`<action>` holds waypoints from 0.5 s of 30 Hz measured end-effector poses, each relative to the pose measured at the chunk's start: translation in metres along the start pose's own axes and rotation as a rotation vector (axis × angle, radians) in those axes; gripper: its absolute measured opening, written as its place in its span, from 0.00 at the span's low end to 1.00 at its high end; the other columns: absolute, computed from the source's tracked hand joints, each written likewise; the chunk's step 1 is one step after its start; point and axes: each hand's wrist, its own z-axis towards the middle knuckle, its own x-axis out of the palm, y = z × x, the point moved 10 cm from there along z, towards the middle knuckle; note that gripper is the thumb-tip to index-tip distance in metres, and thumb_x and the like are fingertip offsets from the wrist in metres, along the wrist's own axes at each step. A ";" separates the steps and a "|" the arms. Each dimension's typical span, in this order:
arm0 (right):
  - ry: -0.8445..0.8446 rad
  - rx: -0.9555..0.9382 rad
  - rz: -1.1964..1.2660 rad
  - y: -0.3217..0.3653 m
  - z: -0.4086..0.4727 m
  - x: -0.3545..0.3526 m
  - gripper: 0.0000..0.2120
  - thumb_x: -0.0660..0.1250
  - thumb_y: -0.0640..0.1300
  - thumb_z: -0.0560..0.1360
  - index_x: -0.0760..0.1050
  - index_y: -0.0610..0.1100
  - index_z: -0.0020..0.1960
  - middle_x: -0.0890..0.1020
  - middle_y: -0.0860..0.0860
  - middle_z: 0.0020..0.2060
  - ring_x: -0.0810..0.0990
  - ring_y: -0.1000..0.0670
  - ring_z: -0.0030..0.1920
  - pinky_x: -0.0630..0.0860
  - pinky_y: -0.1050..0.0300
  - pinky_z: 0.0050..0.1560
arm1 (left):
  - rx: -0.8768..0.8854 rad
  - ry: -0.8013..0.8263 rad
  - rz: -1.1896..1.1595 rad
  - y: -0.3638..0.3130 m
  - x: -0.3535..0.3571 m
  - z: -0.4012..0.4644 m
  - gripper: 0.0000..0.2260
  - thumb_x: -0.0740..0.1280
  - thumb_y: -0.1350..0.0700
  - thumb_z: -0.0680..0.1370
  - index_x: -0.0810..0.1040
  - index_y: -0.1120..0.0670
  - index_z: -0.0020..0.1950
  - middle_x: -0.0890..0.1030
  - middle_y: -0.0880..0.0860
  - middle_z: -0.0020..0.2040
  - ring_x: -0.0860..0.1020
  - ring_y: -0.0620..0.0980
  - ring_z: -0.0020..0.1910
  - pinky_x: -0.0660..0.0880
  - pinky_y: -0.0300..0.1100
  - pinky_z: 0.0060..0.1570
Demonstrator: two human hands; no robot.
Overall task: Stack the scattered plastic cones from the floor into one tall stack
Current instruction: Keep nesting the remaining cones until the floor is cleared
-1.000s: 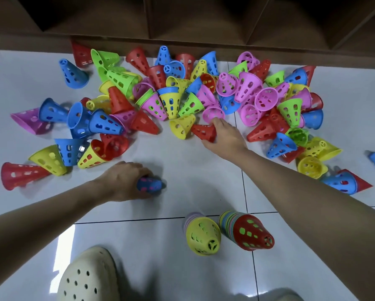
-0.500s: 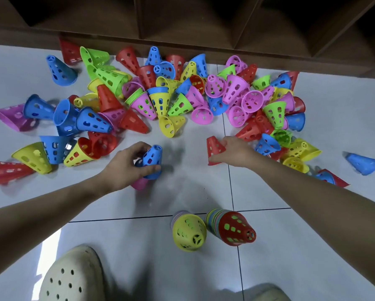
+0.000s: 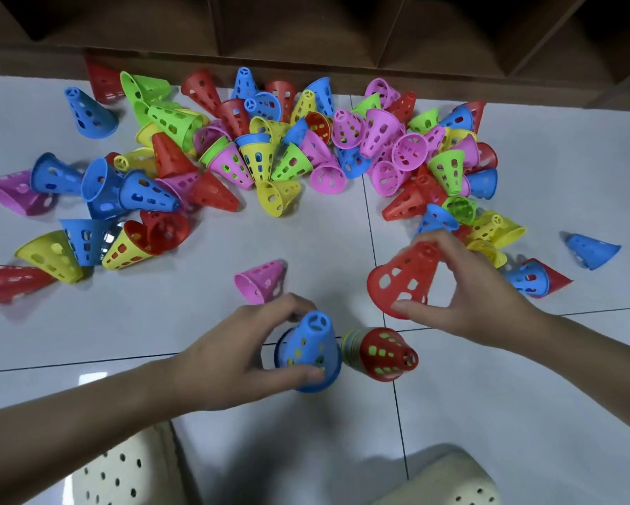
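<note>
A blue perforated cone [image 3: 311,349] is gripped by the curled fingers and thumb of the left hand [image 3: 233,353], seated over a stack with yellow showing through its holes. Just beside the thumb tip stands a red-topped stack [image 3: 382,353]. A red cone [image 3: 404,280] is pinched by the right hand [image 3: 477,286], thumb at its rim. Beyond the left fingertips a pink cone [image 3: 260,282] lies on the white tiled floor [image 3: 160,315].

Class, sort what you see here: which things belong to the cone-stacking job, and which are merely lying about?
Part of the job:
left hand gripping the blue cone
right hand holding the red cone
red-topped stack
loose pink cone
scattered cone pile

Just there:
cream perforated shoes
wooden shelf unit
</note>
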 end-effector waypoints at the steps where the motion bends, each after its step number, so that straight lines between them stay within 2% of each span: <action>1: 0.011 0.006 -0.017 -0.001 -0.008 0.000 0.29 0.76 0.63 0.64 0.69 0.53 0.59 0.81 0.59 0.51 0.80 0.55 0.54 0.75 0.59 0.54 | -0.005 0.031 0.019 0.002 0.007 -0.003 0.19 0.75 0.45 0.75 0.75 0.49 0.62 0.81 0.43 0.57 0.81 0.46 0.56 0.78 0.46 0.53; 5: 0.061 -0.024 -0.058 -0.005 -0.033 0.011 0.31 0.77 0.61 0.64 0.67 0.57 0.61 0.78 0.61 0.56 0.79 0.55 0.57 0.78 0.52 0.56 | 0.000 0.063 0.102 0.017 0.026 -0.015 0.22 0.74 0.43 0.76 0.73 0.45 0.66 0.78 0.39 0.63 0.78 0.41 0.61 0.76 0.45 0.60; 8: 0.114 -0.031 -0.100 -0.012 -0.044 0.021 0.31 0.75 0.64 0.65 0.68 0.57 0.63 0.76 0.63 0.58 0.78 0.55 0.58 0.78 0.50 0.56 | 0.051 0.038 0.175 0.019 0.032 -0.019 0.25 0.72 0.42 0.77 0.72 0.45 0.71 0.76 0.40 0.68 0.74 0.40 0.66 0.73 0.42 0.65; 12: 0.151 -0.055 -0.136 -0.011 -0.056 0.028 0.31 0.72 0.68 0.65 0.68 0.58 0.63 0.77 0.63 0.58 0.78 0.56 0.58 0.78 0.53 0.56 | 0.055 0.025 0.185 0.015 0.025 -0.010 0.25 0.68 0.38 0.78 0.73 0.46 0.72 0.77 0.41 0.66 0.74 0.38 0.66 0.70 0.37 0.66; 15: 0.167 -0.104 -0.173 -0.009 -0.061 0.032 0.29 0.71 0.69 0.67 0.69 0.58 0.62 0.77 0.63 0.58 0.78 0.57 0.58 0.76 0.58 0.57 | 0.053 0.001 0.151 0.012 0.010 0.003 0.24 0.62 0.37 0.80 0.77 0.50 0.69 0.80 0.45 0.63 0.76 0.41 0.64 0.70 0.38 0.66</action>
